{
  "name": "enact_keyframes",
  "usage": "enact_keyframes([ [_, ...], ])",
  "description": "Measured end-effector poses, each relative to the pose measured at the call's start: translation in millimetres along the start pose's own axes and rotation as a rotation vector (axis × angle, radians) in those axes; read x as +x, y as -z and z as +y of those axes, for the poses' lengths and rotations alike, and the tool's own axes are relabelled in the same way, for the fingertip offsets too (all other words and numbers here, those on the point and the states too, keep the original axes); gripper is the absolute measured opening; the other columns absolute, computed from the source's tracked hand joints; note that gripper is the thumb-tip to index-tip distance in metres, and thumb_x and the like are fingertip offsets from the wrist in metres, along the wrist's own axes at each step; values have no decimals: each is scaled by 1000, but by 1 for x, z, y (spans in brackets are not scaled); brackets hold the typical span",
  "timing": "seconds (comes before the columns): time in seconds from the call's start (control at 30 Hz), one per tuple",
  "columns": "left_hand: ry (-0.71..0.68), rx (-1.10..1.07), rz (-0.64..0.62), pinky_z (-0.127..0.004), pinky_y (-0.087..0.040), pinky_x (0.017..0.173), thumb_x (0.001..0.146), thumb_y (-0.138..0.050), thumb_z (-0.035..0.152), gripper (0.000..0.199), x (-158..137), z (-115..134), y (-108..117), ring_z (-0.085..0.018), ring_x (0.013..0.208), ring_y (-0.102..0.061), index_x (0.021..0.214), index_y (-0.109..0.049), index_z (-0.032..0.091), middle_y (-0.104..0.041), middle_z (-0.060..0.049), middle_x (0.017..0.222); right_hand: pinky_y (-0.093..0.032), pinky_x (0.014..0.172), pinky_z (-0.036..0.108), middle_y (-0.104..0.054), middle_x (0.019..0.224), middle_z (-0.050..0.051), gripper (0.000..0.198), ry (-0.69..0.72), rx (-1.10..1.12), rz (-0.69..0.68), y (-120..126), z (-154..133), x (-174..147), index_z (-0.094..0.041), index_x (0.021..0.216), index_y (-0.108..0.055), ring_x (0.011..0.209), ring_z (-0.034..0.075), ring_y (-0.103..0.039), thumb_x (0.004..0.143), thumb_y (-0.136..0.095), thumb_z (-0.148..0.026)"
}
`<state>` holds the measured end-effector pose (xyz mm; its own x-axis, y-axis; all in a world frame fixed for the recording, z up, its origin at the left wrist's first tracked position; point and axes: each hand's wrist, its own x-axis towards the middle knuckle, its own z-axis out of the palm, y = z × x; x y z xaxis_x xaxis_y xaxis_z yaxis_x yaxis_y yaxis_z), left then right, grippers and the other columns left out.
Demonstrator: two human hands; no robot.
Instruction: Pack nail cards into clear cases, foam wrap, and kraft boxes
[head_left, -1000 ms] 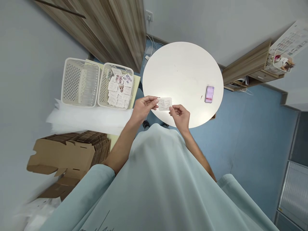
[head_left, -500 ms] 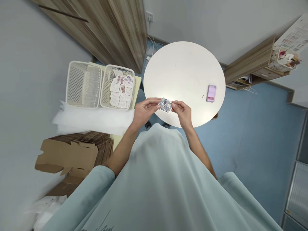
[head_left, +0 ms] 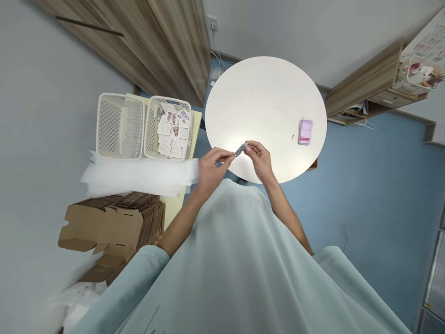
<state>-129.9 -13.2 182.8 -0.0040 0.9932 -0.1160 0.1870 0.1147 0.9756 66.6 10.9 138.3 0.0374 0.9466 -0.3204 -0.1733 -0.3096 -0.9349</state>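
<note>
Between my two hands is a small card of silvery press-on nails [head_left: 240, 150], held above the near edge of a round white table [head_left: 266, 102]. It is tilted, so I see it almost edge-on as a narrow strip. My left hand [head_left: 212, 169] pinches its left end between thumb and fingers. At the other end, my right hand [head_left: 259, 160] grips it with the fingertips. The single nails are hard to make out at this angle.
A pixelated pink-purple item [head_left: 305, 132] lies on the table's right side. To the left stand a white basket of cards [head_left: 167, 155], a basket of clear plastic pieces [head_left: 104, 125], white sheets [head_left: 139, 176] and flattened cardboard boxes [head_left: 104, 225]. A wooden shelf [head_left: 368, 79] is at right.
The nail card has turned from facing me to nearly edge-on. My left hand has rotated and dropped slightly; my right hand has shifted a little left. Both still hold the card.
</note>
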Motion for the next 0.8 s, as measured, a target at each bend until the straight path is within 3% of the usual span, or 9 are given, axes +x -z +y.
enact_keyframes([
  [0.2, -411, 334, -87, -37, -62, 84, 114, -68, 37, 21, -10, -16, -23, -21, 94, -76, 107, -86, 30, -81, -5, 104, -66, 116, 48, -86, 131, 8, 65, -26, 114, -51, 11, 16, 3, -30, 126, -75, 131, 29, -80, 85, -91, -78],
  [0.3, -483, 362, -51, -34, -64, 84, 116, -66, 33, 20, -12, -21, -30, -19, 95, -77, 110, -85, 29, -82, -4, 105, -66, 115, 48, -86, 132, 8, 62, -10, 97, -56, 22, 19, 1, -31, 128, -77, 130, 30, -80, 88, -89, -77],
  [0.37, -379, 289, -3, -35, -67, 88, 114, -68, 37, 19, -10, -24, -33, -19, 98, -79, 115, -85, 27, -83, -6, 111, -67, 113, 47, -86, 128, 8, 62, -1, 55, -45, 30, 23, 2, -31, 127, -79, 125, 29, -80, 87, -90, -77],
  [0.43, -175, 177, 39, -35, -69, 90, 111, -73, 45, 26, -5, -34, -33, -20, 97, -81, 123, -84, 25, -84, -7, 115, -68, 108, 47, -86, 121, 7, 64, -14, 3, -26, 37, 33, 4, -30, 125, -81, 115, 28, -81, 85, -91, -78],
  [0.57, 191, 8, 32, -38, -71, 88, 98, -83, 54, 45, 7, -78, -32, -22, 88, -83, 125, -82, 19, -86, -10, 111, -69, 101, 45, -86, 109, 7, 69, -89, -83, -20, 44, 71, 15, -26, 123, -81, 101, 25, -81, 82, -91, -80],
  [0.7, 380, 41, 32, -40, -70, 92, 91, -85, 41, 38, 9, -122, -36, -24, 87, -85, 121, -82, 17, -87, -12, 114, -70, 100, 46, -86, 108, 9, 61, -156, -208, -43, 44, 118, 29, -23, 115, -79, 94, 23, -80, 84, -88, -76],
  [0.8, 465, 87, 43, -42, -70, 94, 91, -80, 28, 31, 7, -141, -40, -25, 91, -86, 119, -83, 16, -88, -13, 120, -70, 102, 46, -86, 115, 10, 47, -184, -342, -72, 42, 143, 39, -22, 116, -80, 94, 23, -81, 91, -86, -62],
])
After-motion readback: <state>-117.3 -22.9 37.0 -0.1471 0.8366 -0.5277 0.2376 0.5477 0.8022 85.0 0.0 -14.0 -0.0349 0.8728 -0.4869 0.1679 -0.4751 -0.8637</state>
